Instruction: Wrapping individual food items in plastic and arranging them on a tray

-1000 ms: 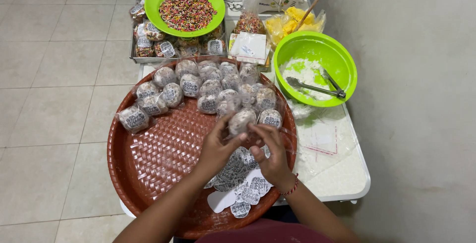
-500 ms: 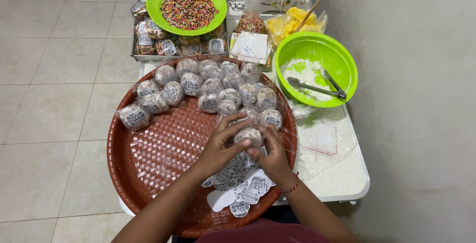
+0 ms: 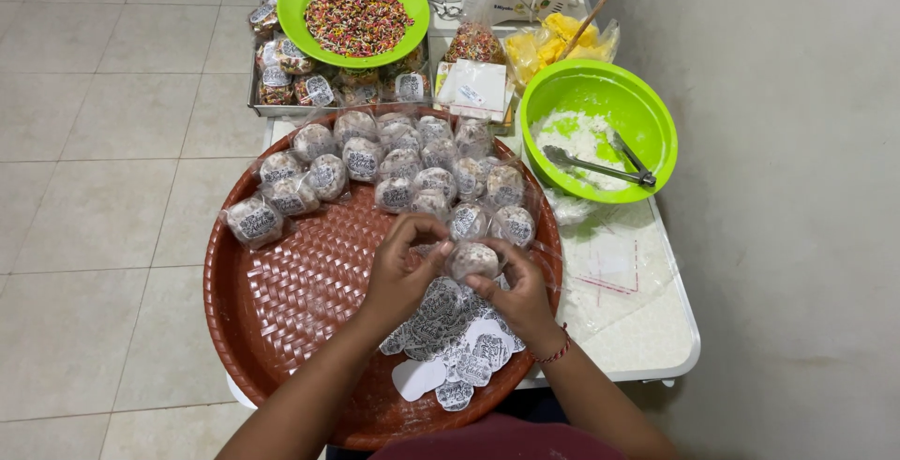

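Observation:
My left hand and my right hand meet over the near half of a big round brown woven tray. Between their fingertips they hold one clear-wrapped round ball snack. Just below the hands lies a heap of white round printed stickers, some with the blank side up. Several wrapped balls with stickers on them fill the far part of the tray; one sits apart at the left.
A green bowl of coloured sprinkles rests on a metal tray of more wrapped balls. A green bowl with white shreds and metal tongs stands at the right on the white table. Beside it are clear plastic bags; grey wall to the right.
Both hands drew back toward me with a wrapped ball from the pile's edge and now hold it closer over the sticker heap.

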